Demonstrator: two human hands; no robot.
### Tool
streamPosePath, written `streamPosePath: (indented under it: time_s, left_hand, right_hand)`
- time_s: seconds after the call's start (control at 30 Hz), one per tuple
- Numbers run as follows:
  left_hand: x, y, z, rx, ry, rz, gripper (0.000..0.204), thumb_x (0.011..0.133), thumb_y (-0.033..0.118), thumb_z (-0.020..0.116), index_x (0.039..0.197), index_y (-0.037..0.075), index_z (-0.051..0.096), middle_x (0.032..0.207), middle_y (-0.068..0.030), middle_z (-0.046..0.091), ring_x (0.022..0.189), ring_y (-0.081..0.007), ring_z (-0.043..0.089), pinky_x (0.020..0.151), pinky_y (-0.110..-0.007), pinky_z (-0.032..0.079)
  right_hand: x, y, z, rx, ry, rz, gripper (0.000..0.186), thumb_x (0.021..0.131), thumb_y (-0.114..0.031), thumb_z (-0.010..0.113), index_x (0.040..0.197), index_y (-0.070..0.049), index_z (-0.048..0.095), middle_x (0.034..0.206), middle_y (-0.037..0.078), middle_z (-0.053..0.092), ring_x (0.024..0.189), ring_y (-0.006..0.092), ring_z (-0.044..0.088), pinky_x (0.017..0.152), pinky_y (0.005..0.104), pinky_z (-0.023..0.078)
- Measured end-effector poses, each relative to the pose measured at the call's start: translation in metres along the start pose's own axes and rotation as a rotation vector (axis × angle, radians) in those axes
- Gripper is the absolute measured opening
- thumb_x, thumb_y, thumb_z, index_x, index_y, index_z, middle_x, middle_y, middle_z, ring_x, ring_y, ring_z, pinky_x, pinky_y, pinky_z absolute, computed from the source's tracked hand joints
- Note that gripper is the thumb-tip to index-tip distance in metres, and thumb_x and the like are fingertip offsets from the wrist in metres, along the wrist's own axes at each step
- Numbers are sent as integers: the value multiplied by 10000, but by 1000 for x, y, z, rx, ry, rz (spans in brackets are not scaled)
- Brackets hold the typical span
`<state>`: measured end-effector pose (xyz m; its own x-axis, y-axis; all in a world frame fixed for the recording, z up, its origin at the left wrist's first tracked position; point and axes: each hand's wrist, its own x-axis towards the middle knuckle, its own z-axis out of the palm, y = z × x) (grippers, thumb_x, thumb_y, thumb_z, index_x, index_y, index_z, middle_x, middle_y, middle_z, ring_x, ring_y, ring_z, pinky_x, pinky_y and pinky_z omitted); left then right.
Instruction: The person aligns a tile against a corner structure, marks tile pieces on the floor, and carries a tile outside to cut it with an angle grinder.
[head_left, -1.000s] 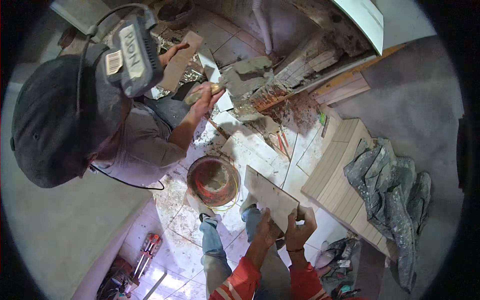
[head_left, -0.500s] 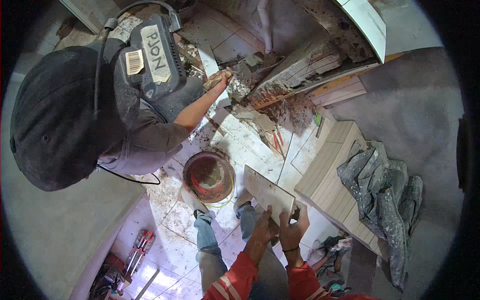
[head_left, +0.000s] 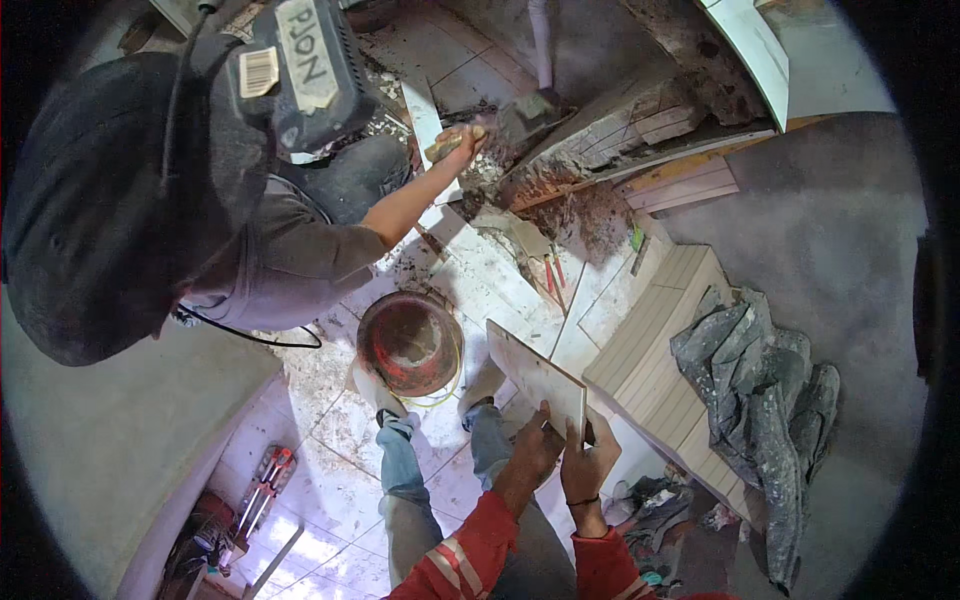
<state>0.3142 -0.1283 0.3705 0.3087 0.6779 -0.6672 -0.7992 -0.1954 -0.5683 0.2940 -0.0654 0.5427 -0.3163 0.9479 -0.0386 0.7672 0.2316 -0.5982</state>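
Holding rectangular tile [head_left: 530,365] by near end between left hand [head_left: 533,447] and right hand [head_left: 588,464], with fingers and thumbs closed on edges. Tilted above floor [head_left: 325,490], right of round bucket [head_left: 376,345]. Seen at upper left: co-worker's hand [head_left: 464,145] around yellowish handle [head_left: 439,151].
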Motion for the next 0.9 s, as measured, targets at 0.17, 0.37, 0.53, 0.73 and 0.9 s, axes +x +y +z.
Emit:
streamPosePath:
  time_s: [0.17,0.37,0.53,0.73,0.9]
  left_hand:
    - [-14,-5,22,43,82,39,384,1089,311,616,1333,19,564,1303,-119,643,1185,-256,625,1055,-406,523]
    - [-25,11,20,330,171,147,567,1015,342,721,1445,43,505,1313,-147,615,1059,-315,667,923,-445,575]
    - [-48,20,64,878,394,543,747,909,225,814,1531,95,422,1426,-161,541,1194,-333,599,1025,-459,514]
    - [-82,41,95,1833,56,1320,690,808,160,844,1432,92,558,1414,-203,549,1353,-411,508,1141,-508,416]
    - [-101,53,119,1920,-293,1130,372,913,134,761,1279,101,702,1322,-175,678,1315,-406,588,1124,-503,457]
  right_hand:
    - [-4,5,-4,3,-10,71,258,948,-86,732,1171,45,736,983,191,754,876,251,734,801,358,566]
    - [-1,-8,-6,-71,-53,95,240,952,-143,715,1129,12,760,950,191,752,829,317,727,769,378,552]
    - [10,5,-12,-182,-70,16,224,938,-122,714,1118,0,766,954,183,755,838,343,728,768,386,553]
    - [6,7,-7,-131,-90,-105,209,890,-30,744,1096,-35,779,980,168,762,886,335,747,784,389,573]
    - [7,2,-18,-126,-111,-86,206,881,-23,750,1085,-41,777,1004,161,765,898,336,751,781,393,578]
